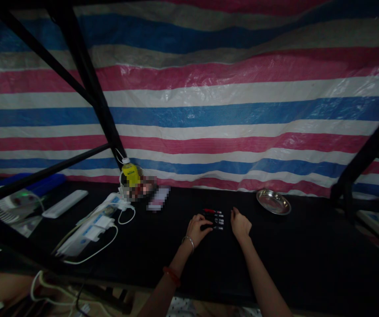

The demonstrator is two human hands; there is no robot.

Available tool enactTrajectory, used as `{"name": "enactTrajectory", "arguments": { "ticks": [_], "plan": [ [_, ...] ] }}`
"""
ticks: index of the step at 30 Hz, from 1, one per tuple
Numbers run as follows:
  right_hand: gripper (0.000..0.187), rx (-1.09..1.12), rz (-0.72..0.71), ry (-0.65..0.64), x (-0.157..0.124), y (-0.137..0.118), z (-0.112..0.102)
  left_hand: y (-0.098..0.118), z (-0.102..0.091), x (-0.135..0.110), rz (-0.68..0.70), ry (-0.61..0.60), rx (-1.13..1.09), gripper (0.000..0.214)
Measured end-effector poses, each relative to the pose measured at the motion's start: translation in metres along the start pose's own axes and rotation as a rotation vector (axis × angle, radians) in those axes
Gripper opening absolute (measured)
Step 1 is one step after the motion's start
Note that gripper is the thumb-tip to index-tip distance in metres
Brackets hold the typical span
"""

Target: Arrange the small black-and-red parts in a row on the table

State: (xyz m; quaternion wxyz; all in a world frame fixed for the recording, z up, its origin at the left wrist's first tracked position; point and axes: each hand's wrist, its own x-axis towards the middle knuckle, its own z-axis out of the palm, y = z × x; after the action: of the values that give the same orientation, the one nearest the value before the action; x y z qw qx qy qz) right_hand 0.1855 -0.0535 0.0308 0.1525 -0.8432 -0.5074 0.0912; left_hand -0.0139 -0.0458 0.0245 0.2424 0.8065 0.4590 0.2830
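Note:
On the black table, several slim short sticks with silver ends lie side by side in a row. The farthest is a red stick (209, 211); the others look dark, and their kind is too small to make out. My left hand (196, 231) reaches over the left part of the row. Its thumb and index finger come together at the left end of the nearest dark stick (219, 228). Just right of the row, my right hand (241, 224) rests on the table with its fingers curled in, and nothing shows in it.
A round metal dish (288, 207) stands back right. Toward the left are a power strip (77, 237) with white plugs and cables, a white box (65, 204), a yellow bottle (131, 175) and a blurred flat item (158, 198). Black frame posts (88, 83) stand before a striped sheet (209, 114).

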Motion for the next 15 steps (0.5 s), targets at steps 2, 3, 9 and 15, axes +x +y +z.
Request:
{"name": "enactTrajectory", "arguments": {
  "ticks": [2,3,9,15],
  "plan": [
    [0.04,0.003,0.004,-0.001,0.0,0.0,0.0,0.0,0.0,0.0,-0.002,0.002,0.004,0.018],
    [0.04,0.004,0.005,0.003,-0.001,0.0,0.0,0.0,0.0,0.0,-0.004,0.006,0.003,0.019],
    [0.042,-0.009,0.021,0.011,-0.005,0.0,-0.001,-0.004,0.003,0.0,-0.006,0.031,-0.02,0.019],
    [0.044,-0.001,0.018,0.028,-0.011,0.005,-0.003,-0.007,0.003,0.0,0.004,0.085,-0.153,0.02]
  ]
}}
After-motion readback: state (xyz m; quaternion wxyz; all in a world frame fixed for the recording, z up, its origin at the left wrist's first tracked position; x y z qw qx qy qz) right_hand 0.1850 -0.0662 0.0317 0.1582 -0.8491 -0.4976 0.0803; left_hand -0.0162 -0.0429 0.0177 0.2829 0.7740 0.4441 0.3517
